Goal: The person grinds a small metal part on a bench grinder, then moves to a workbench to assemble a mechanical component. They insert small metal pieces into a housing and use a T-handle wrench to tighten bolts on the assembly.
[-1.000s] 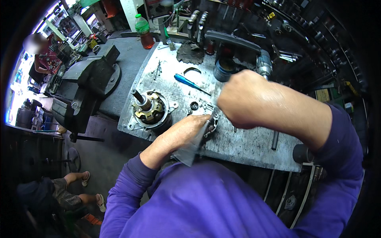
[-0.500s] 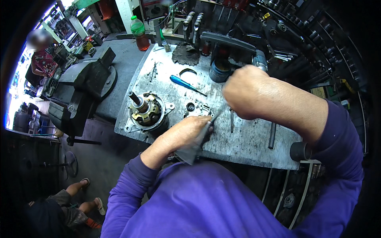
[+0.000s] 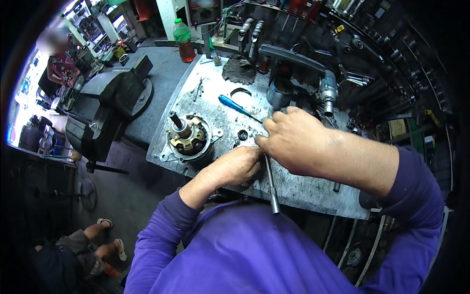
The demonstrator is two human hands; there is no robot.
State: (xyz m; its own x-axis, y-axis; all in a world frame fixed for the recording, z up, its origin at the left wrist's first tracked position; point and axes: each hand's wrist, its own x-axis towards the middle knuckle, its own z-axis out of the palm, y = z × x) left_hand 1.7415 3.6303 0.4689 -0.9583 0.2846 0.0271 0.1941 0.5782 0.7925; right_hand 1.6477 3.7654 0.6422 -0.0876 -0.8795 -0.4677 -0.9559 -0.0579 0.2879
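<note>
My left hand (image 3: pixel 240 164) is curled over a small metal housing (image 3: pixel 241 141) on the bench, its fingertips hidden. My right hand (image 3: pixel 289 134) closes over the upper end of a long steel bar (image 3: pixel 270 181), whose near end overhangs the front edge. To their left stands an open motor-like assembly (image 3: pixel 188 137) with an upright shaft (image 3: pixel 176 120). A blue screwdriver (image 3: pixel 232 104) lies just beyond my hands, by a dark curved band (image 3: pixel 241 92) and a few thin rods (image 3: pixel 198 88).
A power tool (image 3: pixel 327 88), tin (image 3: pixel 278 93), dark rag (image 3: pixel 237 69) and bottle (image 3: pixel 183 41) crowd the back of the metal bench (image 3: pixel 318 193). A large vise (image 3: pixel 105 98) stands left. Tool racks (image 3: pixel 382 49) line the right. Two other people (image 3: pixel 61 68) (image 3: pixel 95 250) are at left.
My right hand has lowered and its fingers show more. The steel tool, earlier a blurred slanting shape, has swung rightward and now points toward me, steady.
</note>
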